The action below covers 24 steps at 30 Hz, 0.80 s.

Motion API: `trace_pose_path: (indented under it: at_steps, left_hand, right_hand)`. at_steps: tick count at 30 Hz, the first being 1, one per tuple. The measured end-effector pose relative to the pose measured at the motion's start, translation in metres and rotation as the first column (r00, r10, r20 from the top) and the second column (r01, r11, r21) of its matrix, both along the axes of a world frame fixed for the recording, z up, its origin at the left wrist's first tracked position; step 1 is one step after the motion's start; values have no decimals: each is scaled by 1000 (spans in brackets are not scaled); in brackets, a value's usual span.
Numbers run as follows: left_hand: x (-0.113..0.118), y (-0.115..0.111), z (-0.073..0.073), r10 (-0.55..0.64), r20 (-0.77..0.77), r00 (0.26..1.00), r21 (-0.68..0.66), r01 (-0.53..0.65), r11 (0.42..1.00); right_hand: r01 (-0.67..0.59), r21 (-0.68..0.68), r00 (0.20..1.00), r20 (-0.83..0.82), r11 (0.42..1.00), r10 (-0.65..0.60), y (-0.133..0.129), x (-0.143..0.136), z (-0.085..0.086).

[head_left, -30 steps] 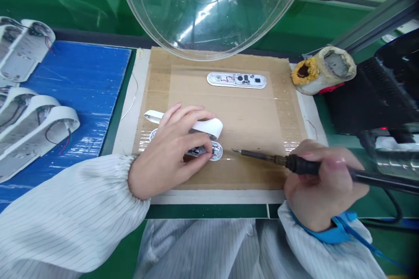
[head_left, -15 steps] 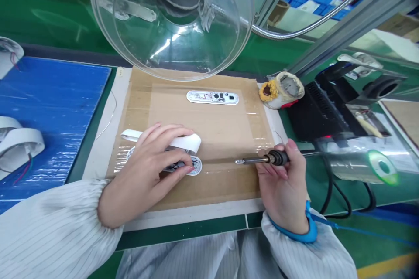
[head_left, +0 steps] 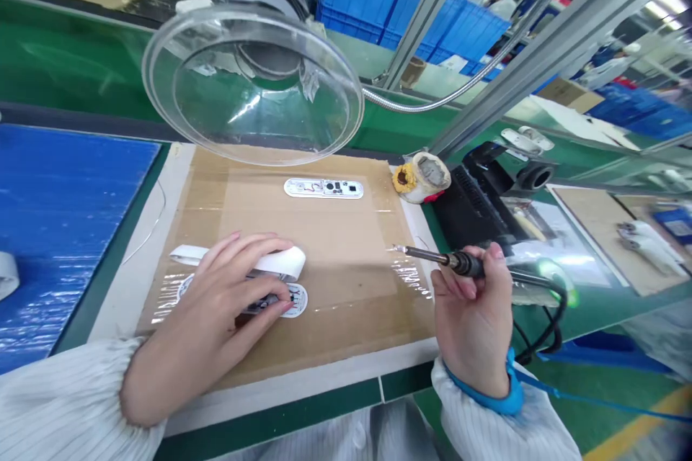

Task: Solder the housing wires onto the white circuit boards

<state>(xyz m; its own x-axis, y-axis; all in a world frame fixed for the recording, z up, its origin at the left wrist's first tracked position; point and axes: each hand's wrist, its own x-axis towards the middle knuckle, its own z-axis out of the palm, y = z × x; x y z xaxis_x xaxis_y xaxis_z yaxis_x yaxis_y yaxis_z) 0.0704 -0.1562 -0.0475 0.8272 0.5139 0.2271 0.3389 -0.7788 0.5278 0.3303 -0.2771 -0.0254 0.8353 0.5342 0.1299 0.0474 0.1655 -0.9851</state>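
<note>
Carefully, one should keep the cardboard [head_left: 346,266] flat, because the work rests on it. Over its far side hangs the clear hood [head_left: 232,115], and hot work is probably best done close to its mouth. The left hand [head_left: 216,310] is curved over the pieces, while the right hand [head_left: 470,324] grips the soldering iron [head_left: 432,255], its tip well apart from the left fingers, which seems the safe way. Under the left hand lie the white case [head_left: 289,263] and the near strip [head_left: 297,300], on the left part of the cardboard. Thumb and first finger close on the right end of this strip; whether they pinch something smaller too, I cannot tell. A light, steady pressure would be good.

Compared with one second ago, more of the right bench [head_left: 589,306] shows. The iron is now farther from the near strip, nearer to the jar [head_left: 431,169]. The far strip [head_left: 323,189] lies where it was.
</note>
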Motion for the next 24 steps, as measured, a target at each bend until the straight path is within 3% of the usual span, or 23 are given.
trace_pose_path:
  at_steps: [2, 5, 10, 12, 15, 20, 24]
  left_hand:
    - [-1, 1, -2, -7, 7, 1000, 17, 7, 1000]
    - [-1, 0, -5, -7, 12, 1000, 37, 7, 999]
    - [2, -3, -3, 18, 10, 1000, 27, -18, 999]
    - [3, -4, 1, 22, 15, 1000, 1, -22, 1000]
    - [5, -4, 5, 41, 8, 999, -33, -41, 999]
    - [6, -4, 6, 54, 11, 998, -43, -54, 998]
    - [6, -4, 6, 55, 14, 998, -56, -54, 997]
  right_hand:
    - [77, 16, 987, 137, 997, -79, 3, 12, -2]
    - [167, -5, 902, 405, 986, -151, 11, 38, -6]
    - [141, -215, 774, 633, 967, 28, 17, 60, -10]
    - [147, -146, 774, 633, 978, -22, 12, 48, -11]
    - [57, -16, 848, 529, 998, -40, 2, 17, -14]
    - [-167, -49, 908, 381, 985, 174, -7, -31, -24]
    - [-308, -105, 862, 389, 945, 324, -7, -43, -29]
